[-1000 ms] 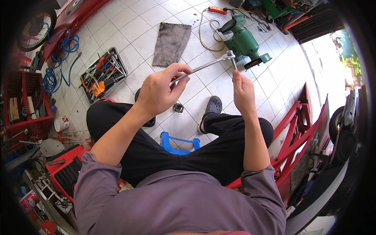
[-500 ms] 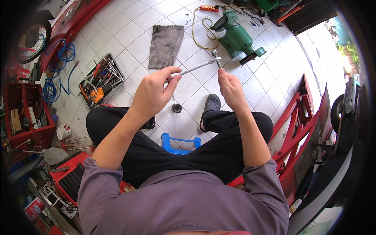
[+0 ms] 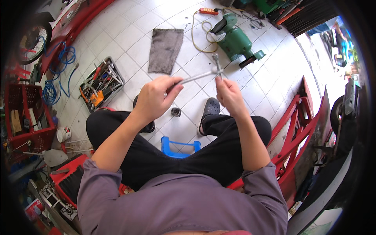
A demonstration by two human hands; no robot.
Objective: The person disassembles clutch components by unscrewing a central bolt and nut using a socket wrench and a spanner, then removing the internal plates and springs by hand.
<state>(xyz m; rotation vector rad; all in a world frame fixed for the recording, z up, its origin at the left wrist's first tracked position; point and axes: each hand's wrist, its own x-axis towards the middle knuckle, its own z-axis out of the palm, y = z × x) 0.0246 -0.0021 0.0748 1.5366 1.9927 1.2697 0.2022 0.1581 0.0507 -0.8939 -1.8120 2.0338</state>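
My left hand [image 3: 156, 97] is closed round the handle of a silver wrench [image 3: 198, 76], which slants up to the right. Upright in my right hand [image 3: 230, 94] is a metal bolt [image 3: 216, 59] with a wider piece at its top end. The wrench's head meets the bolt just above my right fingers. Blur hides whether its jaws are round the bolt or only against it. Below, between my feet, a small dark ring-shaped metal part [image 3: 176, 112] lies on the tiles.
A grey cloth [image 3: 166, 51] and a green bench grinder [image 3: 237, 42] with a yellow cord lie ahead. To the left are a tool tray [image 3: 121, 74] and a coiled blue hose [image 3: 50, 90]. A red metal frame [image 3: 291, 138] stands right; a blue stool [image 3: 172, 153] is under me.
Both hands have come slightly lower in the picture. The wrench's head has moved down along the bolt, closer to my right fingers, and the wrench lies flatter.
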